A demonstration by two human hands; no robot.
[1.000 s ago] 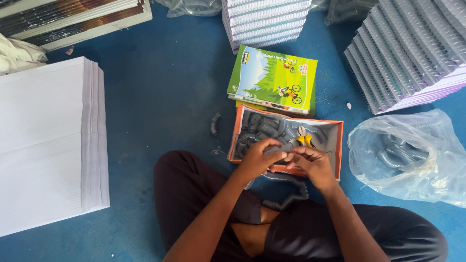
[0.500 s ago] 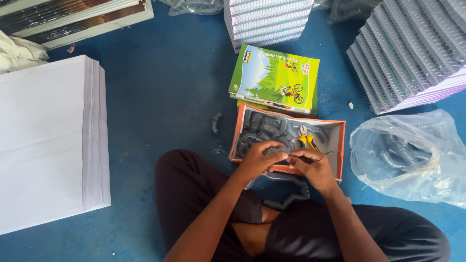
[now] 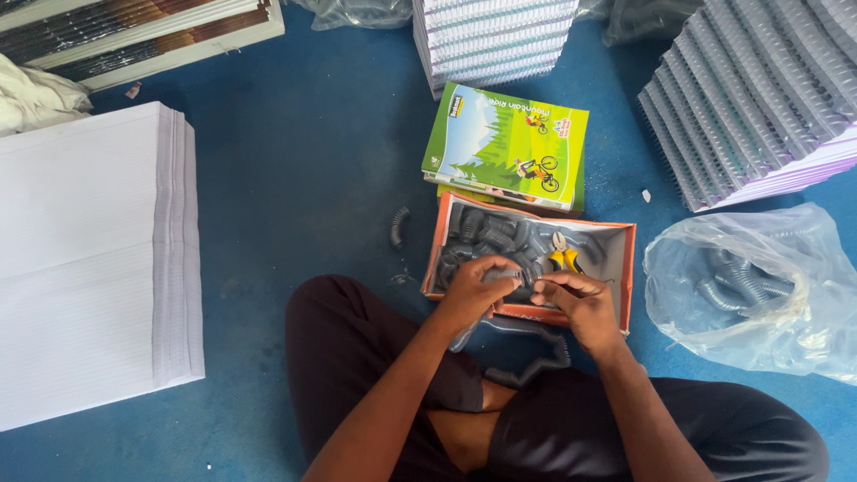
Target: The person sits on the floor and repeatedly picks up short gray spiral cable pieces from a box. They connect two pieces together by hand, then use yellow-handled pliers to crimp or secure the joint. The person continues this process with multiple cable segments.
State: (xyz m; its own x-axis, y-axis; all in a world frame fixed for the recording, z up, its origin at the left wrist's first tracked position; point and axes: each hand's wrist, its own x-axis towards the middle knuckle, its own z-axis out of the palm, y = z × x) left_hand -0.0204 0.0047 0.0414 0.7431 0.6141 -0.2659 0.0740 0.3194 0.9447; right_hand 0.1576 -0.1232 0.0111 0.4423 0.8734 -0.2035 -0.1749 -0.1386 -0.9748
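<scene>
1. Left hand (image 3: pixel 470 290) and right hand (image 3: pixel 576 303): fingers of both pinch one grey spiral coil (image 3: pixel 506 276), held over the near edge of the orange box (image 3: pixel 627 268).
2. Box: many grey coils, count unclear, plus one pair of yellow-handled pliers (image 3: pixel 563 256).
3. One loose coil piece (image 3: pixel 398 226) on the blue floor (image 3: pixel 303 170).
4. One clear bag of coils (image 3: pixel 750 286), right.
5. One white paper stack (image 3: pixel 89 259), left.

A place where notebooks get made, with big piles of white paper (image 3: pixel 85 259), spiral notebooks (image 3: pixel 768 89) and covers (image 3: pixel 504 147) on the blue floor (image 3: pixel 303 178)
</scene>
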